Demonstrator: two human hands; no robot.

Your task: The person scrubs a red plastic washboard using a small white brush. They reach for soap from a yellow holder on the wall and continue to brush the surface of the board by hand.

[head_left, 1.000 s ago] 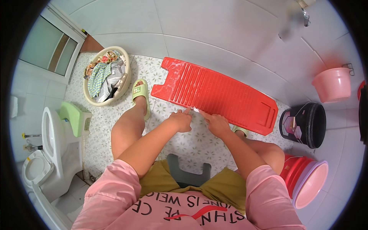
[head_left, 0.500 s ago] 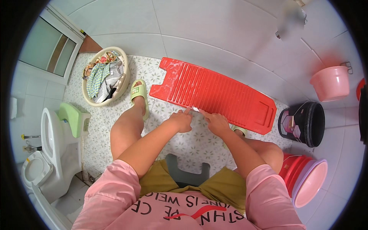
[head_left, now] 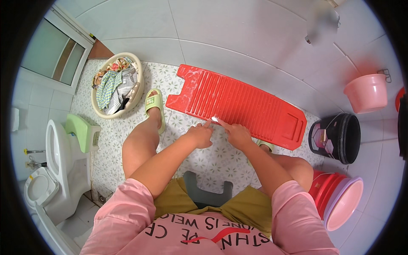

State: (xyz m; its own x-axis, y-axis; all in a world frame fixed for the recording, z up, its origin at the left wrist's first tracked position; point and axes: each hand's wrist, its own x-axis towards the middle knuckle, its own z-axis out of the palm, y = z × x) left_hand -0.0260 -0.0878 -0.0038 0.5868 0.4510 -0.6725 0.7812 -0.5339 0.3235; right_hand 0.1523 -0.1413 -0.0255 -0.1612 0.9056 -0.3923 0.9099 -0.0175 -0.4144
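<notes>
A large red washboard [head_left: 238,106] with ridges lies on the floor before me, wet and shiny, with some foam toward its left end. At its near edge, my left hand [head_left: 199,135] is closed with the index finger reaching toward the board. Just to its right, my right hand [head_left: 236,135] is also closed, its index finger angled toward the left one. A small white thing [head_left: 215,119] shows between the fingertips, close to the right index finger. Too little of it is visible to tell its kind, and my hands hide what else they grip.
A cream basin [head_left: 140,91] of clothes stands at the far left. Beside the toilet [head_left: 55,146] is a green stool [head_left: 87,131]. To the right are a black bucket [head_left: 350,138], stacked red buckets and basins [head_left: 360,199], and a pink bucket [head_left: 366,93] on the wall.
The small white thing has shifted slightly up and left, onto the washboard's near edge. The right hand's fingertips have moved a little left with it; the left hand has barely moved.
</notes>
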